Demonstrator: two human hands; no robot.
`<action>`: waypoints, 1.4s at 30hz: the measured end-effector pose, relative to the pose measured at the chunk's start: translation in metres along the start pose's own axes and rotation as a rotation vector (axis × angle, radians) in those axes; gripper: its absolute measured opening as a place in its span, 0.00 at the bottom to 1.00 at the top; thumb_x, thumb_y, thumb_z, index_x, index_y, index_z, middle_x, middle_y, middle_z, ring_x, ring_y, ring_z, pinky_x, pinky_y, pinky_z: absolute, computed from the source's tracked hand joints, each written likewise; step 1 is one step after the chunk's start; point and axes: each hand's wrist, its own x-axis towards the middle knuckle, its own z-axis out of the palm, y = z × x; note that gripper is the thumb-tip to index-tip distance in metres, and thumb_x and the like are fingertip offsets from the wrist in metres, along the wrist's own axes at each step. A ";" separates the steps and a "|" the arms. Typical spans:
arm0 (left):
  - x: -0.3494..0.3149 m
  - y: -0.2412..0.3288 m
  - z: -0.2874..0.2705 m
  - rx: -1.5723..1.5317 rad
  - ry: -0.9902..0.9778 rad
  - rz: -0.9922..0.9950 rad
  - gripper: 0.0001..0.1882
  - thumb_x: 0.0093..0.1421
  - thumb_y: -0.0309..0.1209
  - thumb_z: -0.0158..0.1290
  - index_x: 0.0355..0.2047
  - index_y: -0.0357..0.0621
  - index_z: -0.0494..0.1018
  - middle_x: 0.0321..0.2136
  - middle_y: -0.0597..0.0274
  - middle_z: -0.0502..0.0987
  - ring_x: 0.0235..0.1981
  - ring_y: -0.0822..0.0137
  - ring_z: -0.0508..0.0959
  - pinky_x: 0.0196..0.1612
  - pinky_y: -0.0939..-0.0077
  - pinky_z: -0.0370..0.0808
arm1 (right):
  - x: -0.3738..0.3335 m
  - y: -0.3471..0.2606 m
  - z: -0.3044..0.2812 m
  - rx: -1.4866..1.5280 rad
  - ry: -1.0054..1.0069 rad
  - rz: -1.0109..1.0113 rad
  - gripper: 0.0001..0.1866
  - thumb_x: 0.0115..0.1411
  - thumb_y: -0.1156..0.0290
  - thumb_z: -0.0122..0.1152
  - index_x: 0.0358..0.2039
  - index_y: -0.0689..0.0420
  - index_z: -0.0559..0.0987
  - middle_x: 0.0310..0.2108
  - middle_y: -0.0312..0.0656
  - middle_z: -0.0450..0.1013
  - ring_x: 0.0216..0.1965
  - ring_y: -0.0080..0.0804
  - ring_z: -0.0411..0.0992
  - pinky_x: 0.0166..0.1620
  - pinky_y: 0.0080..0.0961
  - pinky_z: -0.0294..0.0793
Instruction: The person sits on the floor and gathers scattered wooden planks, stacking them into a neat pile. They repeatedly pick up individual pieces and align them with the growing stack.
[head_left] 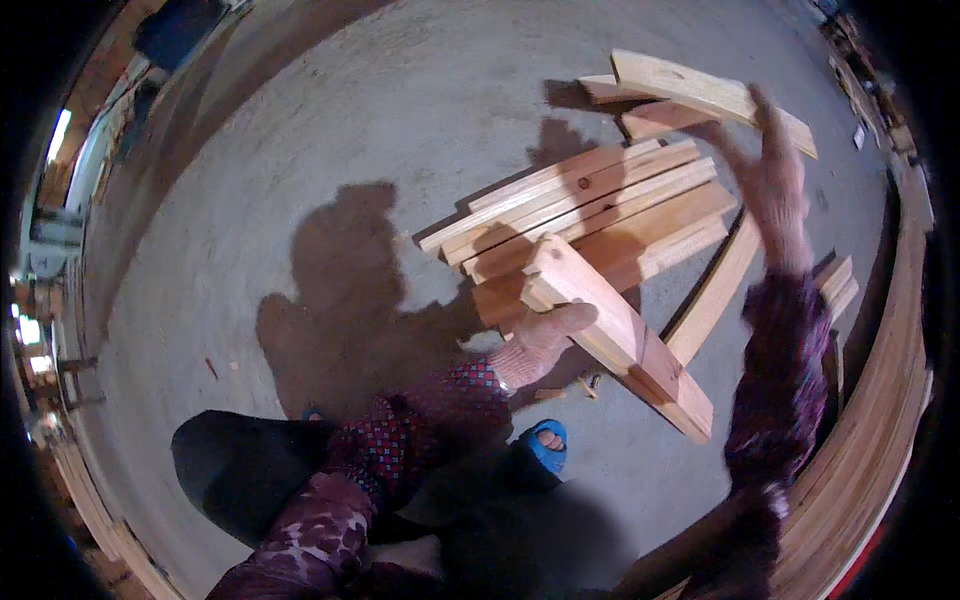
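Plank (620,335) in left grip (540,345), above stack (600,210)

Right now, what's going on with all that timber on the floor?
A person in pink knitted gloves is handling pale wooden planks over a grey concrete floor. The left hand grips a thick short wooden block from below, holding it tilted above a loose stack of flat planks. The right hand is raised, blurred, fingers spread beside a long plank at the far end of the pile; whether it touches that plank is unclear. More planks lie along the right edge.
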 end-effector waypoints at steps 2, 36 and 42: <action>0.008 -0.003 0.009 -0.026 -0.075 0.045 0.26 0.64 0.31 0.58 0.60 0.36 0.67 0.55 0.54 0.75 0.55 0.58 0.76 0.61 0.62 0.74 | -0.060 -0.002 0.005 0.466 -0.346 -0.178 0.38 0.61 0.63 0.70 0.68 0.58 0.66 0.61 0.48 0.72 0.63 0.41 0.69 0.62 0.38 0.70; 0.034 0.002 0.023 0.002 -0.265 0.144 0.47 0.55 0.56 0.66 0.64 0.42 0.59 0.59 0.55 0.69 0.63 0.55 0.69 0.68 0.54 0.65 | -0.188 0.090 -0.124 0.932 0.348 0.348 0.54 0.53 0.31 0.63 0.63 0.67 0.66 0.53 0.53 0.73 0.54 0.47 0.74 0.63 0.48 0.69; 0.033 -0.005 0.001 -0.209 -0.079 0.088 0.50 0.55 0.68 0.59 0.64 0.43 0.61 0.59 0.57 0.70 0.65 0.54 0.67 0.69 0.53 0.64 | -0.225 0.116 -0.128 1.420 0.671 0.614 0.55 0.56 0.40 0.58 0.70 0.70 0.53 0.67 0.65 0.58 0.70 0.66 0.54 0.72 0.64 0.48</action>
